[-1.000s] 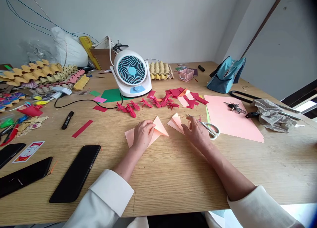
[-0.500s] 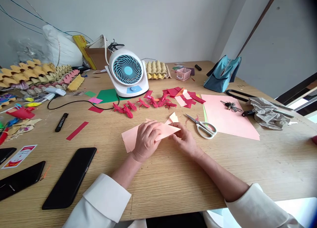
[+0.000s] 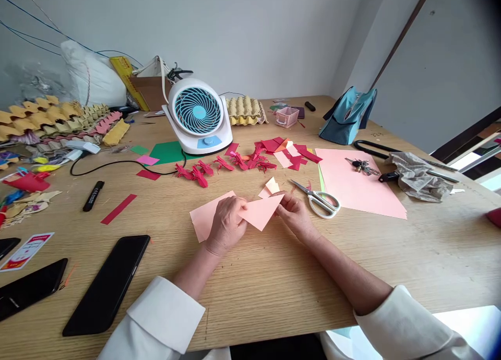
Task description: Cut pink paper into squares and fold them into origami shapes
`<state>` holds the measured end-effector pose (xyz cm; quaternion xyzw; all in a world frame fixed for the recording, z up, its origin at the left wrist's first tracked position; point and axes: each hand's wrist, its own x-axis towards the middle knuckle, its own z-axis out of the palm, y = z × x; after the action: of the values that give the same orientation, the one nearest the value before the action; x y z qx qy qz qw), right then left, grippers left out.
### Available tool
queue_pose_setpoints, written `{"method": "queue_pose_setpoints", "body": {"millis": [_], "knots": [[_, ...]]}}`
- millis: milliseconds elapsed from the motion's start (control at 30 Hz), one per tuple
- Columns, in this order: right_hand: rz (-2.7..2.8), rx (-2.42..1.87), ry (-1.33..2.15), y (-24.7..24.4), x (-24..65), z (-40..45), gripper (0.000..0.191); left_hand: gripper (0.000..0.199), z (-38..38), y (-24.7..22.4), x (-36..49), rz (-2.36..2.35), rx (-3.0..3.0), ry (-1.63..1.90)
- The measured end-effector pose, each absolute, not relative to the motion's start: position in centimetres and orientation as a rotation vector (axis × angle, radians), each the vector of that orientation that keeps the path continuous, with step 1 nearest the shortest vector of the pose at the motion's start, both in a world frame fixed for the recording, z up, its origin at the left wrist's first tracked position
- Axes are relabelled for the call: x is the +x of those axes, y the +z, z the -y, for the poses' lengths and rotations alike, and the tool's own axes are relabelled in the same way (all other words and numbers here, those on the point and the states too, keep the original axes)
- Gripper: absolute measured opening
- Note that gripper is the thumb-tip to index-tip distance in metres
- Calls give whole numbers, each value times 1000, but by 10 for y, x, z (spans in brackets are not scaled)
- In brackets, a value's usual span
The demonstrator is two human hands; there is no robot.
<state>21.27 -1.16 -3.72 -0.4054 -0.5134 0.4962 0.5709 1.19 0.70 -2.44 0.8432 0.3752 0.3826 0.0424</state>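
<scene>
Pink ppr (image 3: 260, 213) turned corner-down, btwn hands (image 3: 227, 225)

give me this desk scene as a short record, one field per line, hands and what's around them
left hand: grips the left end of a folded pink paper; hand
right hand: holds the other end of it; hand
under left hand: flat pink sheet
beyond the hands: small folded paper, row of crimson paper pieces, white fan
right of hands: scissors, blades slightly apart or closed, cannot tell
farther right: large pink sheet with keys on it
left side: black marker, crimson strip
</scene>
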Motion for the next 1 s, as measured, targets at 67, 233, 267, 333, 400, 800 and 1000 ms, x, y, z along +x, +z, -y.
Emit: {"method": "queue_pose_setpoints", "body": {"millis": [67,233,267,333,400,800,1000], "knots": [[1206,-919,1166,-38,212,11,35,26,-7,-26,11,-1162,2560,1153],[1308,-891,1057,-42,214,13,32,24,-8,-27,11,-1147,2452,1141],[1342,-911,1024,-42,216,13,28,22,-8,-27,11,-1136,2410,1137],[1398,-958,967,-43,218,13,24,20,-8,-26,11,-1119,2317,1132],[1430,-994,926,-43,219,13,23,17,-9,-26,10,-1115,2240,1129],[1496,-1055,884,-34,218,17,15,24,-5,-24,12,-1089,2617,1061],[1491,-1066,842,-32,215,19,14,24,2,-16,16,-1112,2821,1018]]}}
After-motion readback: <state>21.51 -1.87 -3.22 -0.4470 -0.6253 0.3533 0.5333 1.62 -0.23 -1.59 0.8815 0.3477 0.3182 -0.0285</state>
